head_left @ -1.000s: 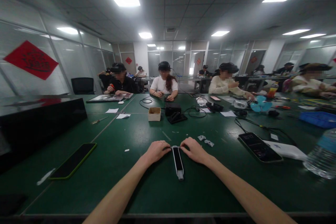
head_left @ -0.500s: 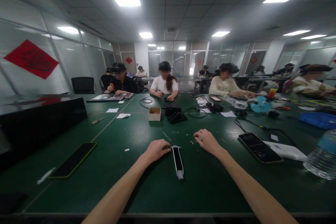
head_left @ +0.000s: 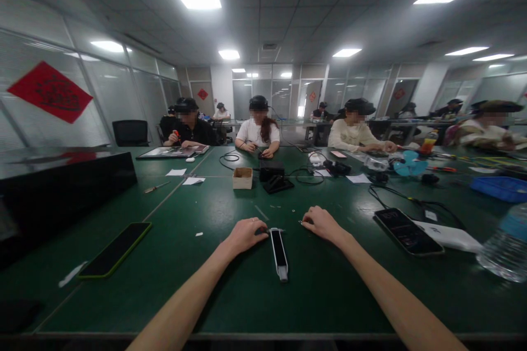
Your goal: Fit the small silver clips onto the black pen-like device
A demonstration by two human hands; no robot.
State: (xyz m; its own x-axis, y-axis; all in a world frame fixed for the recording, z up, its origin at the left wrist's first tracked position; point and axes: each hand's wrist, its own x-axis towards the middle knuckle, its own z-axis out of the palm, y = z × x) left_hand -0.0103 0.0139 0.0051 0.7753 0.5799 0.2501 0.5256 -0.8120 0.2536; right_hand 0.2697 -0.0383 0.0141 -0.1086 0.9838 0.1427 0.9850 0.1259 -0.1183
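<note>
Apparently the left hand, half curled, touched the far end of the slim black device, likely steadying it flat on the counter; the right hand curled over small parts; whether either pinched, unclear

**Operator:** Query: which text is legible in my head view?

**Observer:** None. Item 1: a red diamond sign on the glass wall beyond the table's left edge. I see dark characters on it, too blurred to read.

**Operator:** Further signs?

**Observer:** Item 2: a smaller red sign on a far door, beyond the far edge; its marks are too small to read. Item 3: the phone near the right edge; I cannot resolve its screen content. Item 4: the water bottle at the right edge; blue label, print unreadable. Item 5: the slim black device near the near edge; I make out no marking.
</note>
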